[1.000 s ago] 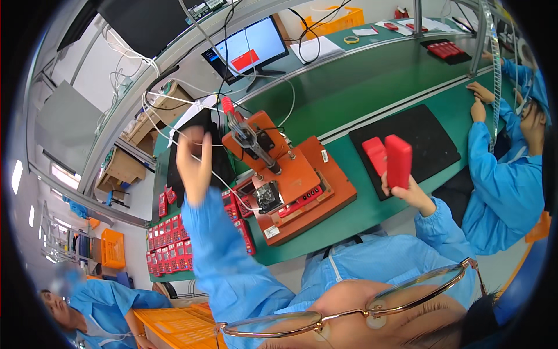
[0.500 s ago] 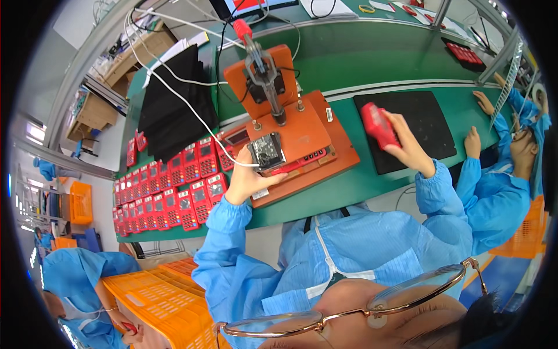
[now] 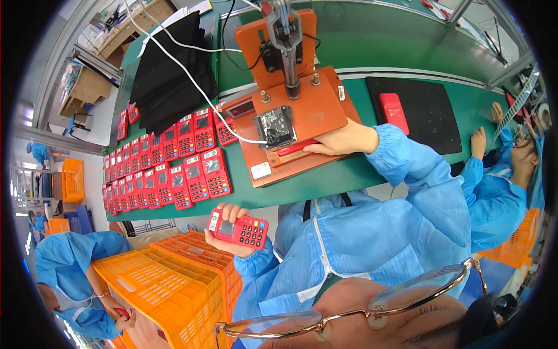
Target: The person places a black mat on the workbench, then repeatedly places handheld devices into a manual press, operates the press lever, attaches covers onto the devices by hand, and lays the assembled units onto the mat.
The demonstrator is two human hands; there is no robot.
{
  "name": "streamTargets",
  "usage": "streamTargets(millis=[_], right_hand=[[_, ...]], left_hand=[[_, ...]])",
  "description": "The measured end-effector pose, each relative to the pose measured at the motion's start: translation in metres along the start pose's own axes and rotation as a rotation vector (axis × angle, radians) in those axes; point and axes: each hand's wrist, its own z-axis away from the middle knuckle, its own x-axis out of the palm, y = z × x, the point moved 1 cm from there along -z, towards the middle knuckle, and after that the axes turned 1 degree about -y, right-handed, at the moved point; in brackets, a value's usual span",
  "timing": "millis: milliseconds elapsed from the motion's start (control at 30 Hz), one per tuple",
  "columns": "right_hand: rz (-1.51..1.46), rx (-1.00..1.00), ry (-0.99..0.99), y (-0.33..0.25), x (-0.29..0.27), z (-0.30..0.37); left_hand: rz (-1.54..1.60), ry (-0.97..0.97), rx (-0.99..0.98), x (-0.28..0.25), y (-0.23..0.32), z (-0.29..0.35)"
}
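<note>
My left hand is closed round a red payment terminal, held off the table's near edge, screen and keypad facing up. My right hand reaches into the front of an orange press fixture, its fingers closed on another red payment terminal low under the upper plate. The plate and my fingers hide most of that terminal. A small black circuit board with a white cable sits on top of the plate. On the black mat to the right, one red terminal lies back side up.
Rows of red terminals cover the green table's left side, beside a stack of black sheets. A metal toggle clamp rises over the fixture. Orange crates stand at lower left. Co-workers sit at left and right.
The terminal from my right hand now lies on the mat, and that hand has moved left to the fixture. My left hand has come down off the fixture with a terminal. The view has shifted.
</note>
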Motion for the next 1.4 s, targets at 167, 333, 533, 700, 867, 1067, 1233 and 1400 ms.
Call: streamTargets(millis=[167, 333, 533, 700, 867, 1067, 1233, 1400], right_hand=[[0.022, 0.024, -0.001, -0.002, -0.041, 0.014], [-0.003, 0.027, 0.356, 0.032, -0.133, -0.011], [-0.966, 0.210, 0.153, -0.020, -0.182, -0.137], [0.040, -0.498, 0.593, -0.035, -0.089, -0.051], [-0.083, -0.412, 0.460, -0.061, -0.093, -0.039], [-0.175, -0.341, 0.461, -0.075, -0.096, -0.041], [-0.383, -0.268, 0.681, -0.076, -0.075, -0.042], [-0.335, -0.229, 0.475, -0.072, -0.082, -0.005]], left_hand=[[-0.044, 0.023, -0.012, 0.007, 0.011, 0.015], [-0.236, -0.083, -0.120, 0.025, 0.006, -0.001], [-0.319, -0.192, -0.302, 0.050, -0.025, -0.018], [-0.419, -0.146, -0.219, 0.051, -0.007, -0.015], [-0.703, -0.339, -0.073, 0.095, -0.009, -0.037], [-1.193, -0.713, 0.353, 0.175, -0.075, -0.077], [-1.573, -1.328, 0.546, 0.224, -0.122, -0.113], [-1.661, -1.477, 0.387, 0.223, -0.145, -0.149]])
